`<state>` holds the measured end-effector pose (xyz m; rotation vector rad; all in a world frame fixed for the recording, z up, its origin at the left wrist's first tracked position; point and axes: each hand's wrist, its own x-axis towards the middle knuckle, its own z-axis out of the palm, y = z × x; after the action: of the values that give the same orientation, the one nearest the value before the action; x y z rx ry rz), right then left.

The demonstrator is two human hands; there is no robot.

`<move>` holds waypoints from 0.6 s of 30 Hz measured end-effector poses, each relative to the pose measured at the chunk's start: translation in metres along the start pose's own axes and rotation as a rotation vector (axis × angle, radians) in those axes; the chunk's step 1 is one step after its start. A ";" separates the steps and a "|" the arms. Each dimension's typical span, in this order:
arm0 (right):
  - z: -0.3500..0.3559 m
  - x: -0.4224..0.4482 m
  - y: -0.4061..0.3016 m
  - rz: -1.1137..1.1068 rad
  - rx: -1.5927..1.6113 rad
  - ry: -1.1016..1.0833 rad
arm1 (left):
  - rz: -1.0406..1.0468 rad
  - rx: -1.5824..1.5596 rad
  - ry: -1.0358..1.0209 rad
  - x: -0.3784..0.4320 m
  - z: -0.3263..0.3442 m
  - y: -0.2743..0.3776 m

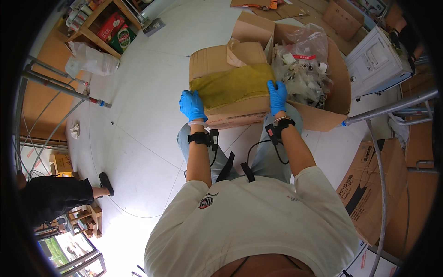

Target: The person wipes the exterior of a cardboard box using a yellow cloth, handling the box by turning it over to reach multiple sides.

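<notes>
A yellow-brown cloth [233, 86] is spread in a wide band across the top of a closed cardboard box [214, 57] in front of my knees. My left hand [192, 105], in a blue glove, grips the cloth's left end at the box edge. At its right end, my right hand [277, 97], also gloved in blue, pinches the cloth between thumb and fingers. Both wrists wear black straps with small cabled devices. Just right of my right hand stands an open cardboard box [337, 76] holding crumpled clear plastic bags [301, 72].
Metal scaffold tubes reach in from the left [62, 86] and right [391, 107]. A white cabinet-like unit [379, 62] stands at the right, with a large printed carton [373, 187] below. Wooden shelving [104, 27] is at upper left. Another person's leg [100, 190] shows at left.
</notes>
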<state>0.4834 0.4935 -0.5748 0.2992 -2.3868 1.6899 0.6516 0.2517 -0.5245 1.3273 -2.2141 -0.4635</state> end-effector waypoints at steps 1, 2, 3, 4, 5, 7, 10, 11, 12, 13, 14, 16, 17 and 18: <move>-0.001 0.000 0.000 -0.002 0.001 0.006 | 0.005 -0.004 0.001 0.002 -0.005 0.009; -0.001 0.000 0.001 0.009 -0.006 0.002 | -0.004 -0.061 -0.072 0.003 -0.009 0.018; -0.001 0.002 0.003 0.017 -0.012 -0.003 | -0.013 -0.119 -0.143 0.006 -0.013 0.028; -0.002 0.003 0.006 0.015 -0.011 0.006 | -0.006 -0.124 -0.143 0.009 -0.016 0.039; -0.003 0.005 0.010 0.006 -0.025 0.001 | 0.041 -0.147 -0.202 0.011 -0.017 0.053; 0.003 0.002 0.009 -0.008 -0.026 -0.020 | 0.075 -0.161 -0.246 0.016 -0.011 0.061; 0.009 0.000 0.006 0.016 0.067 -0.016 | 0.414 -0.465 -0.306 0.011 0.003 0.077; 0.007 0.001 0.009 0.010 0.050 -0.007 | 0.399 -0.569 -0.354 0.004 0.004 0.088; 0.004 0.003 0.009 0.002 0.032 -0.001 | 0.380 -0.673 -0.400 -0.002 0.004 0.094; 0.002 0.003 0.008 0.002 0.031 0.008 | 0.387 -0.676 -0.404 -0.003 0.001 0.095; 0.001 0.002 0.007 0.009 0.011 -0.001 | 0.291 -0.674 -0.429 -0.004 -0.003 0.093; -0.003 0.001 0.005 0.012 -0.010 -0.005 | 0.144 -0.655 -0.465 -0.009 -0.009 0.086; -0.004 0.002 0.006 -0.014 -0.017 0.017 | 0.151 -0.659 -0.466 -0.011 -0.003 0.079; 0.002 -0.001 -0.001 -0.050 -0.013 0.018 | 0.340 -0.514 -0.403 -0.010 0.005 0.057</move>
<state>0.4842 0.4918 -0.5751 0.3374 -2.3558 1.6479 0.6119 0.2876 -0.5007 0.6131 -2.3394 -1.1504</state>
